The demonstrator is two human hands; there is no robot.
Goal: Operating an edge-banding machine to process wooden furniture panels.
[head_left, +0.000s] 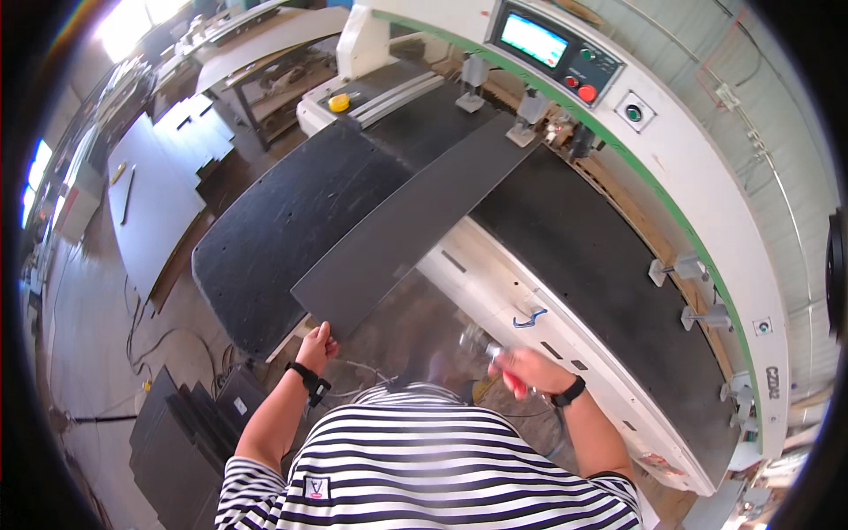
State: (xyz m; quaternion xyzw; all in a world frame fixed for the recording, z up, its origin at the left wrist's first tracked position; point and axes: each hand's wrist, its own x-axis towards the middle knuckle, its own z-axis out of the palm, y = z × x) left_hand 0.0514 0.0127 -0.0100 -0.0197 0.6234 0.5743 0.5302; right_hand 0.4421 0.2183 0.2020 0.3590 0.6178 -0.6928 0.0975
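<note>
A long dark grey panel (397,230) lies slanting across the black machine table (283,212). Its far end reaches under a grey pressing foot (521,132), and its near end juts over the table's edge. At that near end my left hand (316,347) is closed on the panel's corner, thumb up. My right hand (533,371), off the panel's right side, is wrapped round a small tool (481,341) with a silver front and some red under the fingers. Motion blurs the tool, so its exact kind is unclear.
A white machine beam (689,168) with a screen and buttons arches over the right side, with several pressing feet below. A yellow tape measure (338,102) rests at the far left of the machine. Dark panels (181,442) are stacked at lower left; cables (141,344) trail on the floor.
</note>
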